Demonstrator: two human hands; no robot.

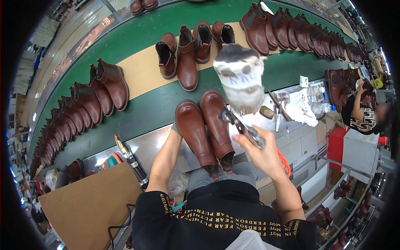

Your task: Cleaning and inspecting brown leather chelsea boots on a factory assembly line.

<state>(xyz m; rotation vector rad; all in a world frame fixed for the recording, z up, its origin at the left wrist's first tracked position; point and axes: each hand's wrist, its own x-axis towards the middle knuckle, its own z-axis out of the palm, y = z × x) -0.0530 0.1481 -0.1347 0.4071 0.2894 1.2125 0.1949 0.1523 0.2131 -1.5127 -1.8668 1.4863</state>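
Note:
A pair of reddish-brown ankle boots, the left boot (193,129) and the right boot (217,125), sits in front of me, toes away and pull tabs toward my lap. My left hand (175,134) reaches under the outer side of the left boot; its fingers are hidden there, with a bit of teal showing at the hand. My right hand (263,151) is closed round the handle of a metal spray gun (241,127), its nozzle end close to the right boot. On top of the gun stands a blurred, whitish cup (241,79) with dark smudges.
Long rows of brown boots (111,85) line the green conveyor (146,106), with more boots (187,60) ahead. Bottles (320,107), white paper (301,107) and a brush (278,104) lie at right. An orange hose (284,163) hangs below my right hand. Cardboard (91,204) stands at left. Another person (364,108) works at right.

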